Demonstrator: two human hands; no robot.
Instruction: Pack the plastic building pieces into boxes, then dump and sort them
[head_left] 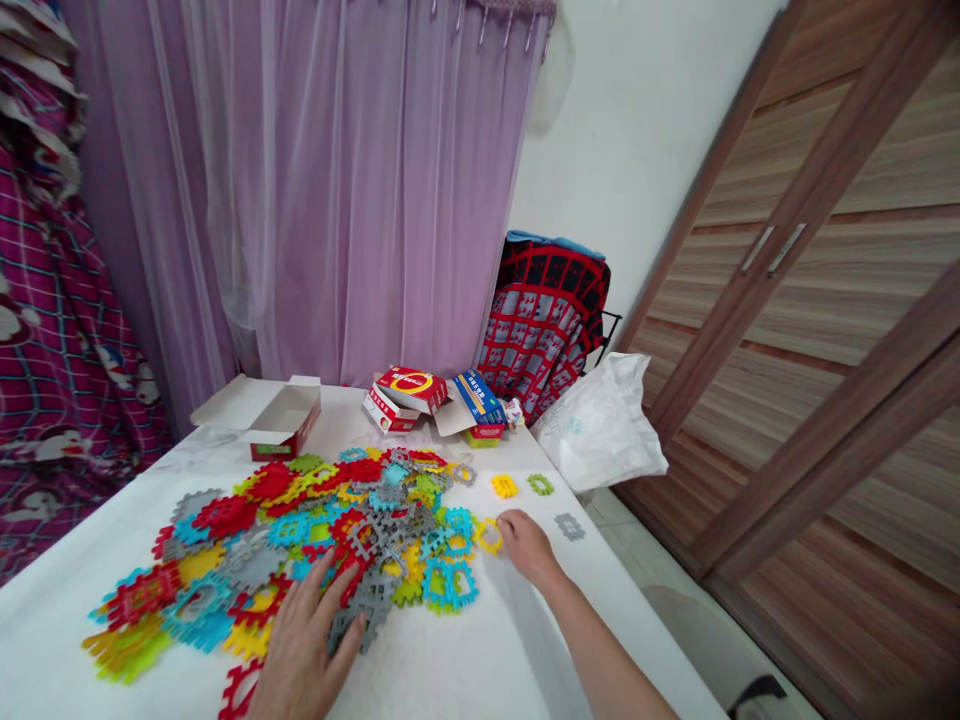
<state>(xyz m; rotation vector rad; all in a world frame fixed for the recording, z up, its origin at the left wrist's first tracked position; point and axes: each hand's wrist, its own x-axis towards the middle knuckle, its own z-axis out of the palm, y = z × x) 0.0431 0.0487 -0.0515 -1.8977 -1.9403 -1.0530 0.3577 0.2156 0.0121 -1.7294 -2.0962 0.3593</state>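
A wide heap of flat plastic building pieces with toothed edges [255, 555], in red, grey, blue, yellow and green, covers the left and middle of the white table. My left hand [304, 630] rests over the near side of this heap, fingers spread, beside grey and red pieces. At the heap's right edge, my right hand [527, 545] is closed, with its fingertips on a yellow ring-shaped toothed piece [489, 536]. Apart from the heap lie a yellow square piece [505, 487], a green ring piece [539, 485] and a grey piece [570, 527].
An open carton [283, 430] stands at the back left of the table [450, 670]. Red boxes [412, 388] and a blue box [478, 398] are stacked at the back. A white plastic bag [600, 425] sits at the right edge, near a wooden wardrobe [810, 330].
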